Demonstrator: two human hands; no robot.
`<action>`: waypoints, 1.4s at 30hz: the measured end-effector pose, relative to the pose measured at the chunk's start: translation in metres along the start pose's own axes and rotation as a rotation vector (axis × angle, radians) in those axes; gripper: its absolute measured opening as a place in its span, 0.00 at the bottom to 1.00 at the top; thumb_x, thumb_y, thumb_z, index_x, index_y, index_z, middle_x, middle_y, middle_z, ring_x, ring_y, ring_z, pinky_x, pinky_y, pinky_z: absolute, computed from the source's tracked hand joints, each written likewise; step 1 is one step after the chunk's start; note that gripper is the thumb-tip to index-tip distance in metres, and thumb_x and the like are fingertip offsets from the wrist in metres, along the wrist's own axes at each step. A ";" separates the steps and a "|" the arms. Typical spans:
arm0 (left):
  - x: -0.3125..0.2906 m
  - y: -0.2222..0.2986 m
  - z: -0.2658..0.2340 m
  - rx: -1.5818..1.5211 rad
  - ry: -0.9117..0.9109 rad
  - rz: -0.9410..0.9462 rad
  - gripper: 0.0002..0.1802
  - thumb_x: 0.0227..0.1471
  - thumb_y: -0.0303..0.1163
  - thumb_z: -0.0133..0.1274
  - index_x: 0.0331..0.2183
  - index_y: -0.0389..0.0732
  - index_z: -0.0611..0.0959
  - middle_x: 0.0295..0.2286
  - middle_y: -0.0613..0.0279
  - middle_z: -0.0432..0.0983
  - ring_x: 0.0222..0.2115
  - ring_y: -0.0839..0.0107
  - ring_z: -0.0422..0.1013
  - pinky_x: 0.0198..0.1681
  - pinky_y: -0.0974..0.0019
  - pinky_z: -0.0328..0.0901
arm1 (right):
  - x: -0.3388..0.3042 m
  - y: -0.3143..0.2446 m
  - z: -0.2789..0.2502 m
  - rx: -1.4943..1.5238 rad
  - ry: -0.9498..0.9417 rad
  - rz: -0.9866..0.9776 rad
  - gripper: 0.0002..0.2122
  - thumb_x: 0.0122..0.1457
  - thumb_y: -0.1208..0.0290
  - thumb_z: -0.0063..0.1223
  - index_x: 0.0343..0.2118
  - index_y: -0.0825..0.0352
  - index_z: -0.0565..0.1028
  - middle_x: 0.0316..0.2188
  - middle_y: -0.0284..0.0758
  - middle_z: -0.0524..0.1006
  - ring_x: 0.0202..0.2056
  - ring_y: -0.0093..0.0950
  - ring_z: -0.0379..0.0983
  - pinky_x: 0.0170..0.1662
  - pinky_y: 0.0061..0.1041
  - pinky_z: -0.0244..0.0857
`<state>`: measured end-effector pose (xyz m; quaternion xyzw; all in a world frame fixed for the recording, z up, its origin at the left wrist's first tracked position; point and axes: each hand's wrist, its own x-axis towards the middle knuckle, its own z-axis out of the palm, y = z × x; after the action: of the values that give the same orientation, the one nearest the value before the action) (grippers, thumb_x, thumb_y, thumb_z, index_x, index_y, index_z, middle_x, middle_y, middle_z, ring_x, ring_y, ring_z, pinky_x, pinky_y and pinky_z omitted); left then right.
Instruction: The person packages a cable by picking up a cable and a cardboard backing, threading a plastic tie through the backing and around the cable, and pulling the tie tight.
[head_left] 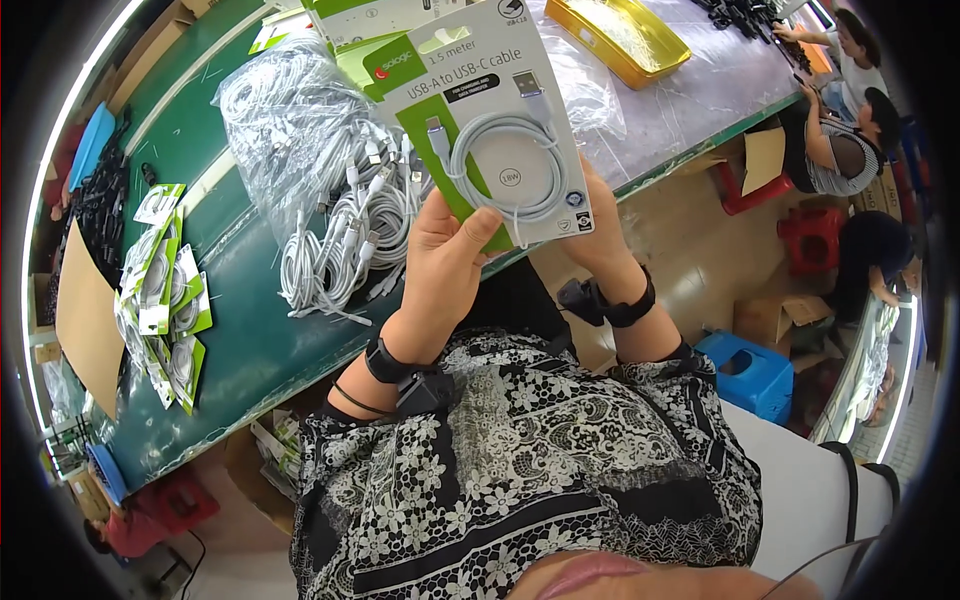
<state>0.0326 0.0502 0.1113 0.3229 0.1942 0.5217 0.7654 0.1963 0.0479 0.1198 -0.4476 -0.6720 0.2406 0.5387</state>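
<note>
Left end of green worktable [245, 345]: flat brown cardboard sheet [88, 315], then heap of green-and-white carded cable packs [160, 300]. Next, clear plastic bag of white cables [290, 120]; loose coiled white cables [345, 240] at its near side. Left hand [445, 245] grips lower left of raised green-and-white card with coiled white cable [500, 150], thumb on front. Right hand [598, 220] at card's lower right; fingers mostly hidden behind, can't tell if gripping. Yellow rectangular tray [650, 75] beyond, on table.
</note>
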 end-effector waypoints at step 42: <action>0.020 -0.016 -0.035 0.656 -0.010 0.221 0.17 0.59 0.33 0.48 0.46 0.34 0.68 0.37 0.62 0.70 0.35 0.77 0.66 0.38 0.73 0.63 | -0.029 0.022 0.010 0.316 -0.375 0.581 0.07 0.55 0.81 0.41 0.34 0.69 0.72 0.22 0.30 0.72 0.21 0.18 0.67 0.24 0.17 0.61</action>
<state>0.0290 0.0753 0.0758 0.5733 0.3118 0.5096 0.5607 0.1951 0.0354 0.0842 -0.4791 -0.5586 0.5619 0.3778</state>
